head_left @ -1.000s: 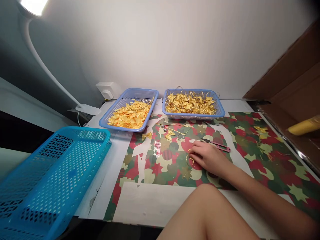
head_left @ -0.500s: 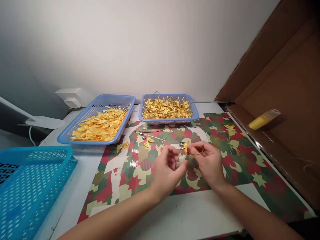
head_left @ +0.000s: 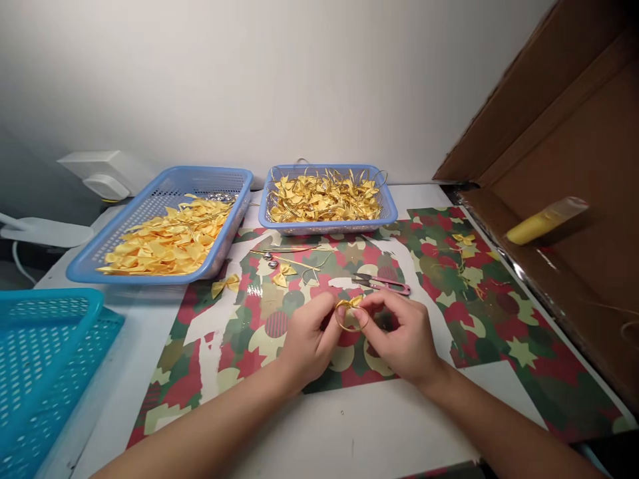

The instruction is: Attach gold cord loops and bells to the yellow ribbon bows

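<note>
Left hand point(head_left: 308, 338) and right hand point(head_left: 407, 336) pinch a glossy bow point(head_left: 352, 302) with looped gold cord point(head_left: 351, 331).

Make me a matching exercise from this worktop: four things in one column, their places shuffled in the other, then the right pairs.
1. Gold bow
2. Snips
3. Turquoise basket
4. Tube with yellow contents

A. At the lower left edge of the view
B. By the brown cardboard on the right
C. Pinched between the left hand and right hand
D. Lying just beyond the right hand

Pairs: 1-C, 2-D, 3-A, 4-B
</note>
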{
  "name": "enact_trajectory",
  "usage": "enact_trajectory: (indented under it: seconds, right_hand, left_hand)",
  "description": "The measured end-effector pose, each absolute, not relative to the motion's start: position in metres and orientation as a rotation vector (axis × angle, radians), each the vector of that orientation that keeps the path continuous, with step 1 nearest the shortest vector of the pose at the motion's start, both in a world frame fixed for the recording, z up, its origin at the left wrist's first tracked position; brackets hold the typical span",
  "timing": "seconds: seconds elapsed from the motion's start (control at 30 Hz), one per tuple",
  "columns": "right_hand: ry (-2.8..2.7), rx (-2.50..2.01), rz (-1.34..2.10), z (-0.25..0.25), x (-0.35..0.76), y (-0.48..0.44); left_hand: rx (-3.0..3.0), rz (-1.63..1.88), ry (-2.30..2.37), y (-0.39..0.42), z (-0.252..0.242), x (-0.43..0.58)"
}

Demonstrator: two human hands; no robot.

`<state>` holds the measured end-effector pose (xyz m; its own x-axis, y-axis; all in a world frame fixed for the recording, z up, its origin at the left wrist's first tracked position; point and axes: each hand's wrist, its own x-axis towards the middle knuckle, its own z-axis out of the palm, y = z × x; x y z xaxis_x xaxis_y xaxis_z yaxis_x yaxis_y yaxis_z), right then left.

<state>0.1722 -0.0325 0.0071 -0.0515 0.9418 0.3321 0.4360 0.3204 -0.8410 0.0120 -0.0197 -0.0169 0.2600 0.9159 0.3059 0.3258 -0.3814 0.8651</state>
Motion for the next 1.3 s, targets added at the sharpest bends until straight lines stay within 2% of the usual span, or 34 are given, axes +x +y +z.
enact_trajectory:
  seconds: [0.23, 0.73, 1.3]
  right_hand:
    - [-2.001, -1.255, 0.384, 0.0069, 0.1779, -0.0306]
    - [-2.085, -1.282, 0.402, 0.0041, 0.1796, -0.0274]
    - [-2.061, -1.204, 0.342, -0.0007, 0.1737, -0.0293]
  left_hand:
    - [1.997, 1.075, 1.114, -0.0224, -0.0166, 0.0119]
    - [2.079, 1.025, 0.986, -0.0197, -0.0146, 0.0115]
    - [2.095, 0.973, 1.074, -0.0201, -0.0139, 0.0127]
